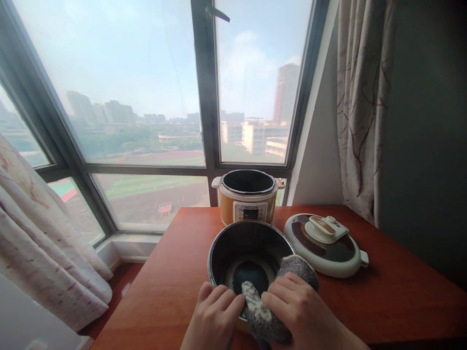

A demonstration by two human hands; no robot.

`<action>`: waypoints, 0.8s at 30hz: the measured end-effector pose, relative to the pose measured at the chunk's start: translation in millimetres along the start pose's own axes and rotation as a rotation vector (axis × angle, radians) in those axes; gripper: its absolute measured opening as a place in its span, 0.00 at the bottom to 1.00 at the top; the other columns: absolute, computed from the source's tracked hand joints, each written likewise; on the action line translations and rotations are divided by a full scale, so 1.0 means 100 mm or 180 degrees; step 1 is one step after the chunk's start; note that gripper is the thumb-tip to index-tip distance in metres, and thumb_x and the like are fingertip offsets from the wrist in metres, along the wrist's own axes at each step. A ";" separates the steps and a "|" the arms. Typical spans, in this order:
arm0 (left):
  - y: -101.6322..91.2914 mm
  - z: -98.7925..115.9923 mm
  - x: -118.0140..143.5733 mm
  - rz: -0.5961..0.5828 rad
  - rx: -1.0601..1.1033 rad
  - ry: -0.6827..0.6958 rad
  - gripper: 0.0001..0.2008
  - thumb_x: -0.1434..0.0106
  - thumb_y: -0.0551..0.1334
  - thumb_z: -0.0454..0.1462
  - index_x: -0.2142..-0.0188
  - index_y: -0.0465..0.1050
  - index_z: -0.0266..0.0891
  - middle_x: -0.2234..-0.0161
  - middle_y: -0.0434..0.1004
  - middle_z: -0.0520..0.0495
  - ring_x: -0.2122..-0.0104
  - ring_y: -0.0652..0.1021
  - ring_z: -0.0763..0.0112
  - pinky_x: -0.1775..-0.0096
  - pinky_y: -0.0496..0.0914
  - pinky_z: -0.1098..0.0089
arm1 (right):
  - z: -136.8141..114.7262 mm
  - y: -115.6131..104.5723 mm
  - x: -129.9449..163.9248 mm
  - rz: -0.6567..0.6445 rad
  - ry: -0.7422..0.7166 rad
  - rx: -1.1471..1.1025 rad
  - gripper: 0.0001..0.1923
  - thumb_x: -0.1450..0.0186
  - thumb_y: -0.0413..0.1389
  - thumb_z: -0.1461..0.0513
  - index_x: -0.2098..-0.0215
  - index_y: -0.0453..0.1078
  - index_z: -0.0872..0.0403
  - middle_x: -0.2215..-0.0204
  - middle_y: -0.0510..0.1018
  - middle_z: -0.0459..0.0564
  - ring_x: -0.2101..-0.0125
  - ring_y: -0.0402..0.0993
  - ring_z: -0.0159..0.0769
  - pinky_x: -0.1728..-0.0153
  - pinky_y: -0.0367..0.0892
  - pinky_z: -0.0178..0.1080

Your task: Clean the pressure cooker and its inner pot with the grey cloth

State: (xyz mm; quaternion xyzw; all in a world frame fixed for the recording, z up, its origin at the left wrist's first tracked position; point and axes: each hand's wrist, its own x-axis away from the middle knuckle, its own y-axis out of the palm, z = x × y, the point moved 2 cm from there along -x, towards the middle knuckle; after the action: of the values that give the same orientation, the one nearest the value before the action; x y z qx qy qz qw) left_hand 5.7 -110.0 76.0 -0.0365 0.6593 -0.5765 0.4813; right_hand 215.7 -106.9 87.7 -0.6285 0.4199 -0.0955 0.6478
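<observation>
1. Left hand (213,318) and right hand (301,311), fingers clenched on a grey cloth (272,296) draped over the near rim of the pot (219,245).
2. Pot sat on the table (171,287).
3. Lid (324,243) lay right of the pot.
4. Cooker (248,197) stood behind, by the window (146,97).

1. A dark inner pot (248,243) sits on a reddish wooden table (394,301); the left hand (213,318) grips its near rim.
2. The right hand (304,311) presses a speckled grey cloth (262,318) over that rim.
3. Behind stands an orange pressure cooker (248,199), open; its white lid (324,243) lies to the right.
4. Beyond is a large window (146,97); patterned curtains (361,97) hang at both sides.
</observation>
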 end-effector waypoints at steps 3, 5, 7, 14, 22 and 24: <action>-0.05 -0.12 -0.04 0.0083 0.0018 0.0203 0.15 0.27 0.49 0.35 0.70 0.67 0.41 0.74 0.71 0.51 0.72 0.69 0.67 0.64 0.57 0.64 | 0.17 -0.13 0.03 -0.0358 0.0013 -0.0294 0.14 0.48 0.65 0.58 0.67 0.67 0.50 0.66 0.77 0.43 0.63 0.69 0.39 0.58 0.59 0.41; -0.11 -0.23 -0.11 -0.0101 0.0087 0.0361 0.16 0.27 0.49 0.33 0.72 0.66 0.41 0.75 0.71 0.52 0.72 0.69 0.69 0.64 0.58 0.66 | 0.30 -0.21 0.04 -0.0431 0.0016 -0.0457 0.14 0.49 0.64 0.60 0.65 0.68 0.50 0.64 0.77 0.44 0.59 0.69 0.41 0.53 0.59 0.43; -0.18 -0.38 -0.19 -0.0364 0.0241 0.0496 0.16 0.28 0.48 0.32 0.72 0.66 0.40 0.74 0.72 0.52 0.71 0.71 0.70 0.63 0.59 0.66 | 0.41 -0.26 0.04 -0.0435 0.0002 -0.0559 0.15 0.50 0.63 0.63 0.63 0.70 0.50 0.63 0.78 0.46 0.56 0.68 0.43 0.49 0.58 0.44; -0.18 -0.78 -0.26 -0.0414 0.0623 0.0555 0.16 0.29 0.47 0.30 0.69 0.69 0.41 0.73 0.73 0.51 0.67 0.74 0.69 0.59 0.62 0.68 | 0.48 -0.30 0.00 -0.0432 0.0036 -0.0552 0.15 0.49 0.61 0.64 0.62 0.71 0.50 0.62 0.77 0.46 0.55 0.68 0.42 0.49 0.58 0.44; -0.31 -0.32 -0.21 0.0013 0.0126 0.0276 0.10 0.37 0.54 0.28 0.63 0.71 0.43 0.64 0.79 0.50 0.53 0.75 0.62 0.52 0.59 0.62 | 0.36 -0.19 -0.02 -0.0493 0.0112 -0.0262 0.13 0.47 0.65 0.58 0.66 0.70 0.51 0.66 0.77 0.46 0.61 0.67 0.40 0.55 0.58 0.43; -0.28 -0.14 -0.19 -0.0004 0.0100 0.0263 0.08 0.39 0.55 0.29 0.64 0.69 0.42 0.67 0.77 0.50 0.60 0.75 0.63 0.54 0.60 0.62 | 0.26 -0.14 -0.03 -0.0439 0.0214 -0.0144 0.12 0.47 0.65 0.57 0.68 0.69 0.51 0.66 0.77 0.45 0.62 0.68 0.40 0.56 0.57 0.43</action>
State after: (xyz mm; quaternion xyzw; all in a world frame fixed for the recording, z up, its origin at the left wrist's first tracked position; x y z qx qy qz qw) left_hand -8.0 -98.2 107.5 -0.0056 0.6695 -0.5881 0.4537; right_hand 236.6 -88.6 98.0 -0.6668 0.3992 -0.1515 0.6108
